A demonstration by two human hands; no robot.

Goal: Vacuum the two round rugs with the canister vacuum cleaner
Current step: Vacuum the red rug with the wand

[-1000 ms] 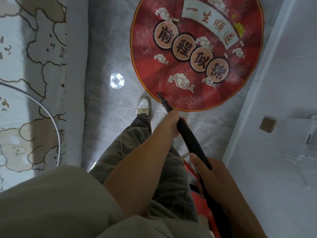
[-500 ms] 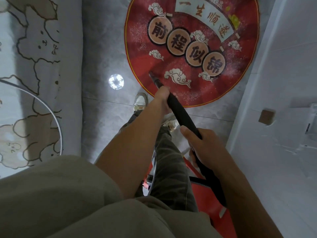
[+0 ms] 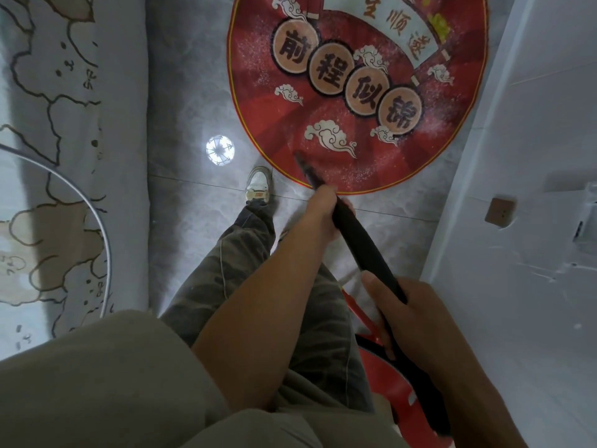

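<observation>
Here, in the head view, the left hand [image 3: 323,208] grips the black tube [image 3: 358,240] far forward, fingers curled round it, and the right hand [image 3: 416,318] holds the same tube further back, thumb laid along its top. The tube slants up and left from the lower right, and its tip sits on the near edge of the red round rug [image 3: 265,124], just below a white cloud motif. The rug lies on the grey tiled floor [image 3: 190,92], its right side close to a white wall [image 3: 533,140] with a brown socket [image 3: 499,211]. A shoe [image 3: 258,185] stands just left of the rug's rim. The red vacuum [image 3: 387,379] shows partly beneath the right hand. A patterned bed [image 3: 64,124] fills the left.
</observation>
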